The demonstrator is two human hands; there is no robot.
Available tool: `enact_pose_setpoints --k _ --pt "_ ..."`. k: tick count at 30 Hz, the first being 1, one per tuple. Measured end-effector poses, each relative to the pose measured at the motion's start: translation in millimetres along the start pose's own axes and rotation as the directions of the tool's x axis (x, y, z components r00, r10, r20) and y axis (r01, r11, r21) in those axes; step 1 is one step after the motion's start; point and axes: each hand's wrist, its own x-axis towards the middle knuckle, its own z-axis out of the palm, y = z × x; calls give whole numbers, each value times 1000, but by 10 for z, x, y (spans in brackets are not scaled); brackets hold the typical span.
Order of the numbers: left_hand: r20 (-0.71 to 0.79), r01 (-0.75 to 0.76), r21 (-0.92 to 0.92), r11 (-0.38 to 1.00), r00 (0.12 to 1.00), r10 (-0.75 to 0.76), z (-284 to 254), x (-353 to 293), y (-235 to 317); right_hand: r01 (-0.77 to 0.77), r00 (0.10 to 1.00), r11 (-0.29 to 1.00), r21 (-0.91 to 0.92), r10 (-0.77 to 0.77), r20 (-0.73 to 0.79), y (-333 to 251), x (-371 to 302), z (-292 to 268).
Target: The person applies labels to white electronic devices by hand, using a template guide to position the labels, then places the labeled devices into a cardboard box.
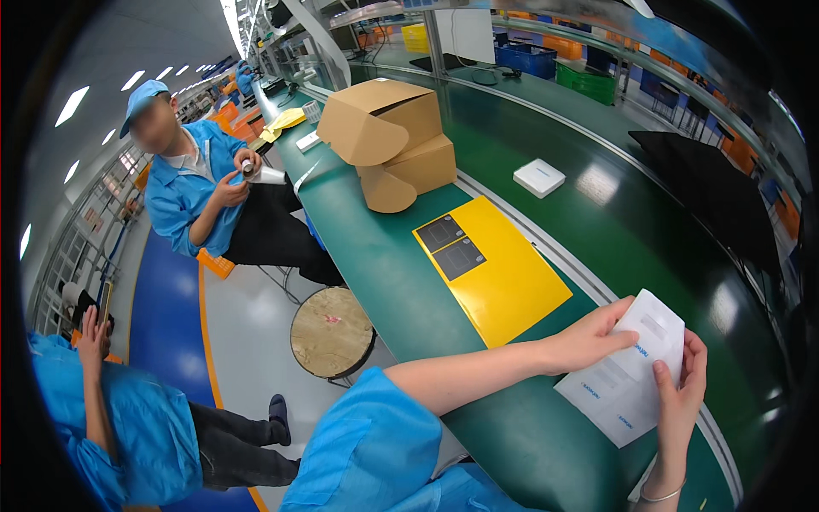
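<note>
My left hand (589, 341) and my right hand (680, 388) hold a white printed sheet (610, 388) between them at the lower right. The sheet carries blue print and pale grey blocks; whether it is one layer or several I cannot tell. My left thumb presses on its upper face, with the other fingers partly hidden behind it. My right thumb lies on its right edge, the fingers behind. Just beyond my left forearm, a yellow sheet (520, 282) with two dark printed rectangles lies flat on the green bench (375, 264).
Two brown cartons (409, 166) stand beyond the yellow sheet. A white square device (539, 177) sits on the green conveyor (486, 128). At left, one co-worker (200, 171) holds a roll; another person (128, 418) stands nearer. A round stool (331, 333) is beside the bench.
</note>
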Motion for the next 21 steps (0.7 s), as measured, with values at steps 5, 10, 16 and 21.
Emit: enact_pose_setpoints --k 5,10,16,21 --pt "-42 -47 -126 991 998 42 102 96 -105 -58 983 987 150 31 182 63 -80 -85" --pt "-313 26 -122 992 948 -63 -93 -85 61 -168 979 974 153 146 143 -41 60 205" --pt "-298 80 -126 989 948 -114 148 241 -111 -129 968 991 38 118 220 242 29 -260" --pt "-77 323 -32 946 943 -324 14 -77 -89 221 959 974 47 -226 170 492 -33 -131"
